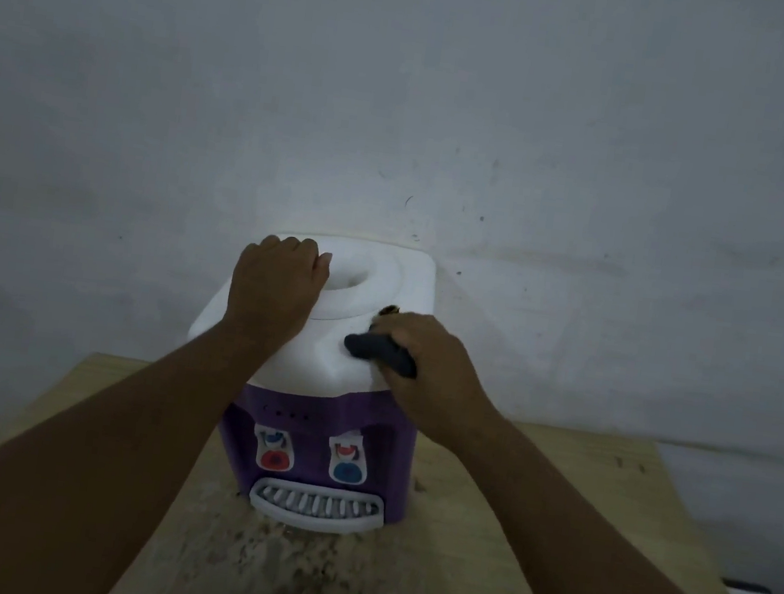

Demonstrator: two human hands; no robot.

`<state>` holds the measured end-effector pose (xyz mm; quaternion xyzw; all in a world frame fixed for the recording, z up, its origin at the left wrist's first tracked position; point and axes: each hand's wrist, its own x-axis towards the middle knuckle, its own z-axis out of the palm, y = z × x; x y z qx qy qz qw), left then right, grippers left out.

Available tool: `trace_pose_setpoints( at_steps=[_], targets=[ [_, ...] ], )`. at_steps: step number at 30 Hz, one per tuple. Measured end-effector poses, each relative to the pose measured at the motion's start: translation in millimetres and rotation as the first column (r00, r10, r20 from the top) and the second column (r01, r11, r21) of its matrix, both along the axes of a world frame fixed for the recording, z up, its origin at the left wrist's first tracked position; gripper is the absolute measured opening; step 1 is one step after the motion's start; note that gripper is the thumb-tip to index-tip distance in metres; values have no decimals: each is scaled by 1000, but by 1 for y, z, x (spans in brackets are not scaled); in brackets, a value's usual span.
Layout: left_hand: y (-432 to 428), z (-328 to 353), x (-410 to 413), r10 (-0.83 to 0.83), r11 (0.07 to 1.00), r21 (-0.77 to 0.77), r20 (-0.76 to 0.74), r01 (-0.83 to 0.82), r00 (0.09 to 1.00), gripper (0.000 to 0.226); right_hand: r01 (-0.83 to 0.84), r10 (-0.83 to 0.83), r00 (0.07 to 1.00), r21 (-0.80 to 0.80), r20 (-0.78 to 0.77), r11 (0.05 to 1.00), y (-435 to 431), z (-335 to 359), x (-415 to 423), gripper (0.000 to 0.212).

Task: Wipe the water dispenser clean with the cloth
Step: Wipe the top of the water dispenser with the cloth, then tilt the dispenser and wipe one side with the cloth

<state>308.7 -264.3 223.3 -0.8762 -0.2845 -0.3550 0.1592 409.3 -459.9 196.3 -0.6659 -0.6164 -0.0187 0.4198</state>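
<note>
The small water dispenser point(386, 266) stands on a wooden table point(534, 492) against the wall. With no bottle in its well point(349, 277) it is probably light, so a hard sideways rub could slide or tip it. Wiping only the white top would also leave the purple front, the taps and the drip tray point(316, 505) dirty. The left hand point(275, 282) rests on the top beside the well, fingers bent, but I cannot tell whether they hook the rim. The right hand point(430, 368) is closed around a dark cloth point(376, 351), pressing it onto the top's front right corner.
</note>
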Motion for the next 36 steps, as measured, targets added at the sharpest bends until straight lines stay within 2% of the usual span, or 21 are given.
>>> trace_pose_setpoints(
  at_steps=[3,5,11,13,16,22,24,27,29,32,34,36],
  targets=[
    [1,0,0,7,1000,14,-31,-6,999,38,-36,35,999,30,22,999,-23,-19,-3,19],
    [-1,1,-2,3,1000,12,-44,-2,999,38,-44,48,996,61,-70,997,-32,-28,-2,24],
    [-18,9,-2,89,983,-151,-79,-100,993,30,133,-113,978,104,-176,986,-15,-7,-1,16],
    [-28,10,3,93,981,-162,-97,-108,991,36,197,-181,966,77,-183,977,-4,-2,3,14],
    [-42,8,14,79,974,-205,-108,-100,991,44,330,-311,909,23,-276,944,16,-3,13,19],
    [-65,4,27,-21,982,-191,-89,3,996,30,454,-479,824,-154,-301,878,43,-1,36,22],
    [-68,4,28,-32,981,-191,-82,16,996,30,460,-515,765,-232,-387,857,44,2,42,25],
    [-72,0,33,-69,969,-242,-48,56,996,26,379,-461,562,-282,-687,881,34,-6,44,28],
    [-71,-2,34,-75,956,-285,-8,70,997,25,345,-421,463,-280,-780,896,25,-18,36,28],
    [-73,1,40,-59,966,-253,-6,55,998,29,335,-343,338,-228,-876,914,6,-37,19,33],
    [-75,3,43,-44,976,-216,-49,32,998,31,346,-270,295,-161,-917,924,-7,-45,8,27],
    [-74,4,46,-43,982,-187,-74,28,996,30,365,-206,328,-77,-922,928,-17,-46,-1,15]
  ],
)
